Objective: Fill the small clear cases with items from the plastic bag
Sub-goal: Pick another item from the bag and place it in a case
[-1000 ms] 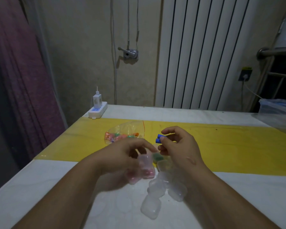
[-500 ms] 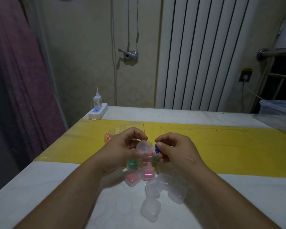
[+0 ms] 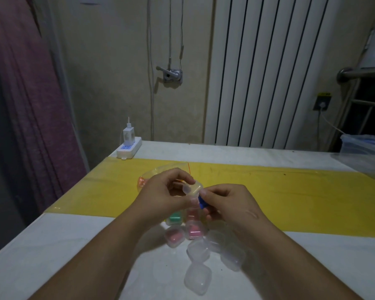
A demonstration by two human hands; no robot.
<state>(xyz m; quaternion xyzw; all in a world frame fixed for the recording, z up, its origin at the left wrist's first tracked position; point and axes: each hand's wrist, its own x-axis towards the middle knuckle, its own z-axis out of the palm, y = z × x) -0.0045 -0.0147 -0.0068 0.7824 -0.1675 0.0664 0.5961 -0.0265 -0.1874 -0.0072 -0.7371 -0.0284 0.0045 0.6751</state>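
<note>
Home room, radiator (image 3: 268, 72), curtain (image 3: 30, 105), power strip (image 3: 129, 148)

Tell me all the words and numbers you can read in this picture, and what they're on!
None can be read.
The yellow-and-black label above the wall socket is too small and blurred to make out.
The charger on the power strip shows a faint mark, too dim to read.
The clear case in the left hand, the blue item in the right hand and the plastic bag show no print.
</note>
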